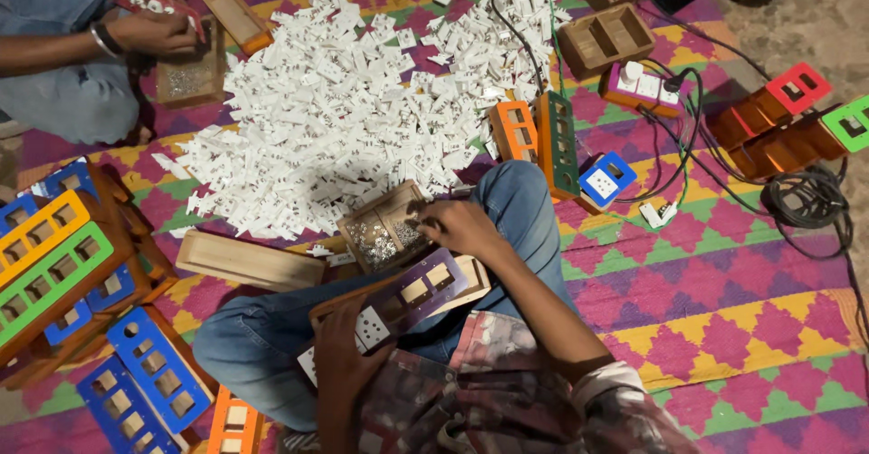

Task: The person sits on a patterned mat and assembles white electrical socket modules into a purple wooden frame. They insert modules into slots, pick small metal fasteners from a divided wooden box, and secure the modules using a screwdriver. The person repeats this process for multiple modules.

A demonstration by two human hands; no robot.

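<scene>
1. Head view: your left hand (342,356) grips a long wooden box with a purple faceplate (407,298), fingers wrapped around its near end, where a white socket (371,326) sits in a cut-out. The box lies across your lap, tilted up to the right.
2. Your right hand (463,228) reaches into a small wooden tray of screws (385,232) on your knee, fingers curled and pinched together in the tray; you cannot tell whether they hold a screw.
3. Beyond the tray lies a big heap of white socket parts (335,110) on the patterned mat (724,309).
4. Another person's hands (154,19) work at the top left.
</scene>
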